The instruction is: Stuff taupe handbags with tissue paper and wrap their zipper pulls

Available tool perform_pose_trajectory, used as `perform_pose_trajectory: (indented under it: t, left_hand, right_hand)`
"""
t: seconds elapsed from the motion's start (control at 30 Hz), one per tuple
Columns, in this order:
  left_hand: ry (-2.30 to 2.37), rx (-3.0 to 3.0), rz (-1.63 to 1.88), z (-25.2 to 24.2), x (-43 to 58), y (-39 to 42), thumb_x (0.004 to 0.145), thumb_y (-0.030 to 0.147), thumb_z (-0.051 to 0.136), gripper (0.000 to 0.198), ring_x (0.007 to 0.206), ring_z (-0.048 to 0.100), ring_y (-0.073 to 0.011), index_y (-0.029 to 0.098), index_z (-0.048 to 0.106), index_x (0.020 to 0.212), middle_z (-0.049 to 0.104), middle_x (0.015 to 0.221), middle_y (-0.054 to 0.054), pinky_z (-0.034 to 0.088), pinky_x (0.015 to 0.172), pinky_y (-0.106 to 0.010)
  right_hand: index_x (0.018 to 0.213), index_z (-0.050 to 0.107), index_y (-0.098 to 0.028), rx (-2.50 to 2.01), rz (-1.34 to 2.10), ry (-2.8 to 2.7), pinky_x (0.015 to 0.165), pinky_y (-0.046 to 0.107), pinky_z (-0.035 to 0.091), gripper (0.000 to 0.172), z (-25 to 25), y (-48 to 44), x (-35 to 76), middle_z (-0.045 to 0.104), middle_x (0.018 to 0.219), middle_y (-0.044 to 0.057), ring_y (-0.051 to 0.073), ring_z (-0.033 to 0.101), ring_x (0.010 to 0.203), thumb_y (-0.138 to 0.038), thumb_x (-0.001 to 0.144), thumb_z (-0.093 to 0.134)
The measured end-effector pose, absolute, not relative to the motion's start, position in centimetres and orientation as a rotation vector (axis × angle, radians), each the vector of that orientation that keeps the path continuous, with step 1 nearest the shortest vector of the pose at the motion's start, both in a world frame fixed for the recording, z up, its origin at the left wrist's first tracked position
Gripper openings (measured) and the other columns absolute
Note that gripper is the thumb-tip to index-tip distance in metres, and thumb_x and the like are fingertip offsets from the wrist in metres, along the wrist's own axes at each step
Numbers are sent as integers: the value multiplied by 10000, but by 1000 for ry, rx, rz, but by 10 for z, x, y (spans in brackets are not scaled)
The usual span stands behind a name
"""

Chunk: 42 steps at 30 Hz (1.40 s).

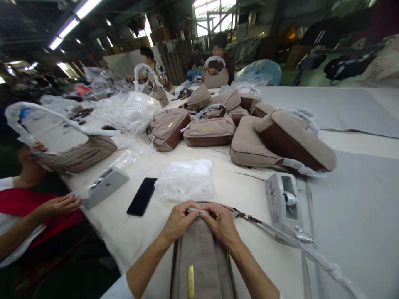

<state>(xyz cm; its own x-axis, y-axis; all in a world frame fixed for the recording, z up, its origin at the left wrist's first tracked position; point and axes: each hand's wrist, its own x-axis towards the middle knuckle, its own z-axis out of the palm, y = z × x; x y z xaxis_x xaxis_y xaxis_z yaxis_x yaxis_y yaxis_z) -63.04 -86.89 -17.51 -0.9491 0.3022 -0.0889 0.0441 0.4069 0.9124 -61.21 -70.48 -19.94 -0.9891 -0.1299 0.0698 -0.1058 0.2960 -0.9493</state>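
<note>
A beige handbag [199, 253] with a gold plate lies on the table in front of me, one end pointing away. At its far end my left hand [181, 218] and my right hand [220, 222] meet, fingers pinched on a small white strip [198, 210]. What the strip is made of I cannot make out. From that end of the bag a strap [280, 232], wrapped in clear plastic, runs off to the right past a grey tape dispenser [273, 203]. Just beyond my hands sits a stack of clear plastic bags [187, 178].
A black phone [141, 197] lies left of the plastic bags. Several beige handbags [208, 131] are piled farther back. At the left, a co-worker's hand [59, 206] is by a second tape dispenser [107, 187], near another handbag [81, 153]. Two people work at the far side.
</note>
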Motion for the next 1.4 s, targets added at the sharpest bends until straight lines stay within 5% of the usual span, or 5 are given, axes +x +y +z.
perform_pose_trajectory:
  t: [0.3,0.7,1.1,1.3,1.4]
  left_hand:
    - [2251,286,1611,-175,-632,-877,768,257,568,192,693,541,-135,142,650,897,634,764,-12,407,651,-220]
    - [2572,469,1610,-190,-618,-875,779,169,523,144,690,590,-147,169,662,741,639,722,-24,442,662,-239]
    - [2550,474,1611,-195,-616,-875,799,162,503,167,715,594,-152,173,661,745,635,733,-27,443,694,-249]
    - [2349,359,1608,-186,-623,-880,757,202,528,421,627,540,-128,159,466,1172,596,701,28,418,621,-226]
    - [2444,424,1367,-168,-626,-876,721,243,625,406,695,585,-152,164,554,1113,656,782,0,442,672,-238]
  right_hand:
    - [712,661,-200,-306,-1832,2520,650,248,409,136,-196,-702,-616,655,698,-4,147,578,677,-236,809,573]
    - [1016,676,-211,-363,-1784,2423,818,306,442,288,-187,-684,-611,690,974,35,186,611,895,-156,814,478]
    - [794,597,-176,-508,-1288,2654,679,283,374,139,-196,-699,-620,594,770,31,167,530,741,-246,860,496]
    - [874,556,-167,-601,-1071,2753,726,327,351,107,-192,-703,-613,582,884,65,203,518,839,-182,879,450]
    - [882,551,-164,-619,-1059,2792,725,330,353,83,-193,-703,-610,581,900,66,211,508,852,-152,851,475]
